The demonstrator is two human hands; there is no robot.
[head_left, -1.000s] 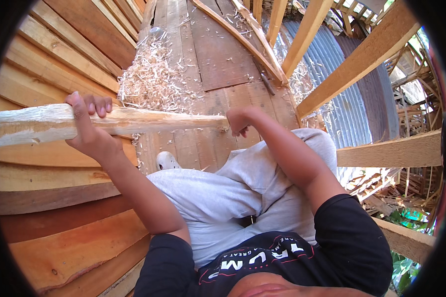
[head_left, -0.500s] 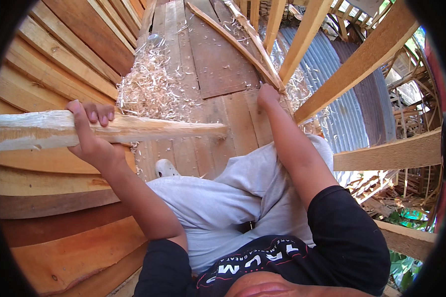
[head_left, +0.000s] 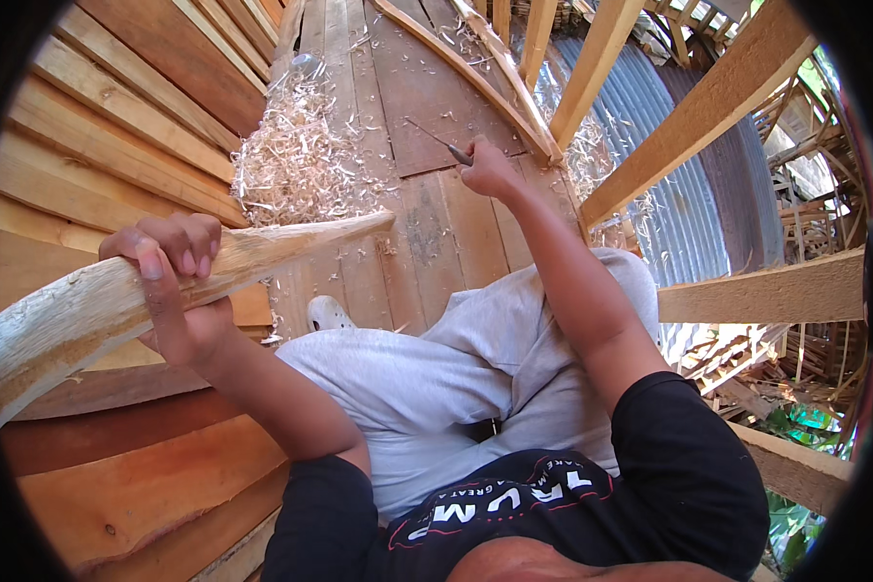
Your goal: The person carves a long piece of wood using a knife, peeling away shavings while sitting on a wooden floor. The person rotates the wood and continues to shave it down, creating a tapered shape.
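My left hand (head_left: 179, 267) is wrapped around a long, pale pole of peeled wood (head_left: 296, 242). The pole narrows to a blunt tip towards the middle of the view, while its thick end runs out at the left edge. In my right hand (head_left: 492, 171) is a knife (head_left: 460, 154), held by its handle, which the fingers partly hide. The thin blade points away from me, to the upper left, above the floor planks. Knife and pole are apart.
Curled wood shavings (head_left: 296, 160) lie heaped on the plank floor (head_left: 422, 218). Wooden boards (head_left: 126, 102) line the left side. Upright slats (head_left: 601, 68) stand on the right, with corrugated metal sheets (head_left: 650, 145) beyond. Two long wood strips (head_left: 470, 78) lie ahead. My shoe (head_left: 328, 313) rests below the pole.
My right hand has come up and left from the strips' near end, and a knife now shows in it. The pole has tilted, its thick end lower and its tip higher and further left.
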